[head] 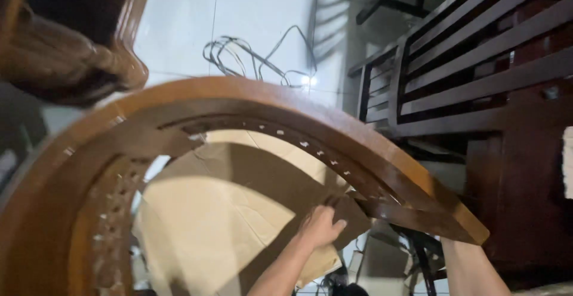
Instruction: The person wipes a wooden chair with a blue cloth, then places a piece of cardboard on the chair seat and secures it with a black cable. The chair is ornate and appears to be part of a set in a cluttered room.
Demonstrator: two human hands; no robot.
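Observation:
A large curved wooden frame point(250, 102), brown and glossy, arches across the view, with small white marks along its inner rim. Beneath it lies a creased sheet of cardboard point(215, 212). My left hand point(321, 225) reaches up from the bottom, fingers curled on a cardboard flap just under the frame's inner rim. My right forearm point(471, 266) rises at the lower right and runs under the frame's right end point(453, 227). The right hand itself is hidden behind the wood.
A dark slatted wooden bench point(477, 63) stands at the right. Black cables point(256, 57) lie tangled on the white tiled floor point(179, 21) behind the frame. Another carved brown wooden piece point(71, 57) fills the upper left. A dark metal stand point(418, 260) shows below the frame.

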